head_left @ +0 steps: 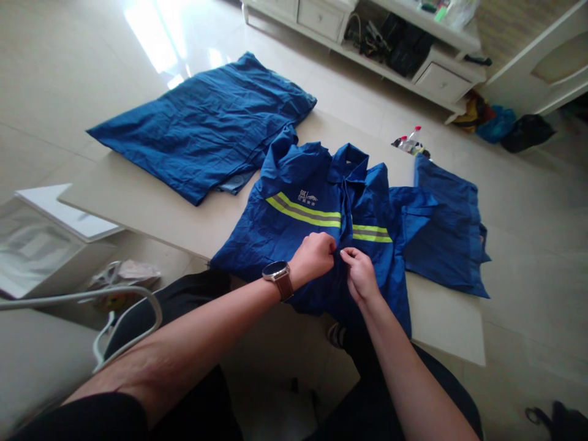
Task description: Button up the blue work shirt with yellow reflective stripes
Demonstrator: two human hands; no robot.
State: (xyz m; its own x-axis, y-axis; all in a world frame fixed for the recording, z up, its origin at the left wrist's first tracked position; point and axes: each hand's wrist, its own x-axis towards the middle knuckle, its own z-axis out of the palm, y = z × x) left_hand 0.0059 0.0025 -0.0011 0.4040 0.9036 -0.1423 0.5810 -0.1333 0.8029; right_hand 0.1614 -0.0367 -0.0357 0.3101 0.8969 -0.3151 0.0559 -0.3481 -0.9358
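A blue work jacket (298,236) with yellow-and-grey reflective stripes and a white chest print lies front up, collar away from me. Its lower part hangs over the near table edge towards my lap. My left hand (315,260), with a watch (275,271) on the wrist, is closed at the jacket's front opening, below the stripe. Just beside it, my right hand (361,272) pinches at the same front edge, thumb against fingers. The fingertips are close together but apart. The small piece of cloth or fastener between them is too small to make out.
The jacket lies on a pale table (151,211). Folded blue garments lie on its left (197,122) and right (448,226), the right one overhanging. Bottles with red caps (411,142) stand beyond the far edge. A white cabinet (321,18) stands behind; a white box (55,245) is at left.
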